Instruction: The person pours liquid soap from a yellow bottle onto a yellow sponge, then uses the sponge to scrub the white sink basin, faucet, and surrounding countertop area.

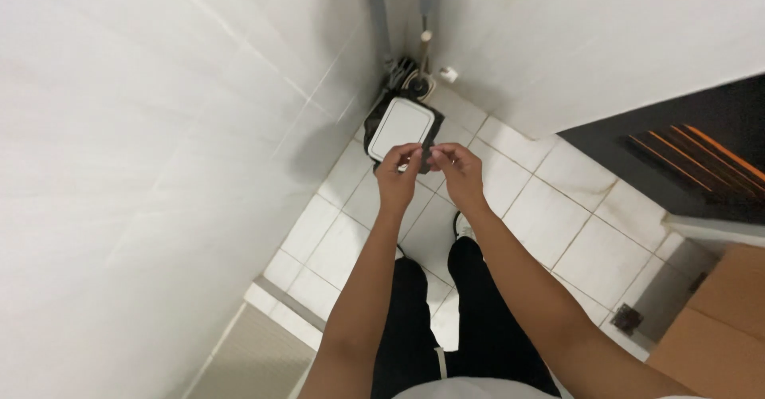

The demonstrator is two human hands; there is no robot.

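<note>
My left hand point(396, 174) and my right hand point(458, 168) are raised side by side in front of me, fingertips pinched close together over the floor. A small thin object may sit between the fingers; it is too small to make out. Just beyond the hands, in the corner, stands a dark pedal bin point(381, 120) with a black liner and a shut white lid point(401, 127). Neither hand touches the bin. My legs in black trousers and one shoe point(462, 225) show below the hands.
White tiled walls point(143, 128) close in on the left and behind the bin. Grey pipes point(381, 17) run down the corner. A dark door point(685, 152) with orange slats is at right, a cardboard box point(717, 319) at lower right, a floor drain point(627, 318) beside it.
</note>
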